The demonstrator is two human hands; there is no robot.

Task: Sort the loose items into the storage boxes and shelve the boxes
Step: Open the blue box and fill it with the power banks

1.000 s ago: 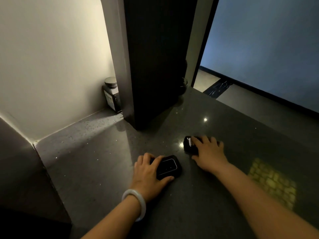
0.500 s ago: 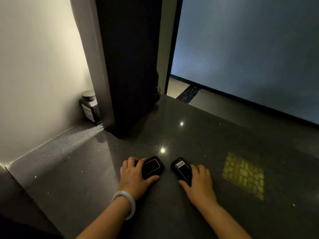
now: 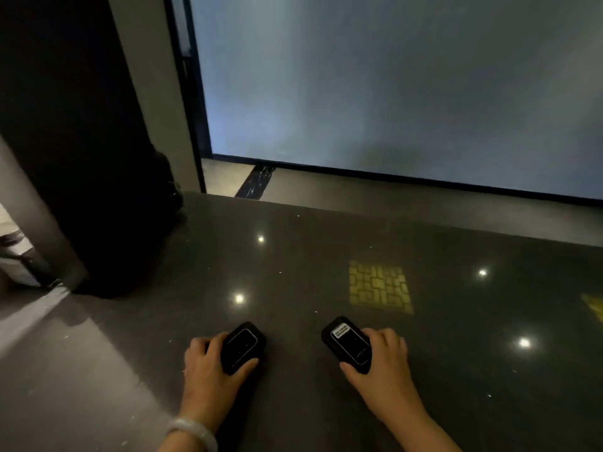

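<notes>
Two small black rectangular devices with rounded corners lie flat on the dark polished stone counter [image 3: 326, 419], toward its near edge and well apart from each other. The left hand [image 3: 208, 376] holds the left black device [image 3: 243, 347]: its thumb lies along the device's near right side and its fingers curl over the left side, so the device is gripped between them while resting on the counter. A pale, smooth bangle [image 3: 192, 432] circles that wrist. The right hand [image 3: 381, 370] holds the right black device [image 3: 347, 345], which carries a small white label at its far end; the thumb lies against the near end and the fingers wrap the right side. Both devices point away from the person, tilted slightly toward each other at their near ends.

A yellowish patterned square reflection [image 3: 380, 287] shows on the counter beyond the right device, along with several bright light spots. At the counter's left far corner stands a tall dark column [image 3: 75, 141]. Behind the counter's far edge, a pale floor with a dark marbled strip [image 3: 256, 182] meets a large frosted grey-blue panel [image 3: 391, 83]. At the left edge, a blurred pale container [image 3: 14, 259] is only partly visible.
</notes>
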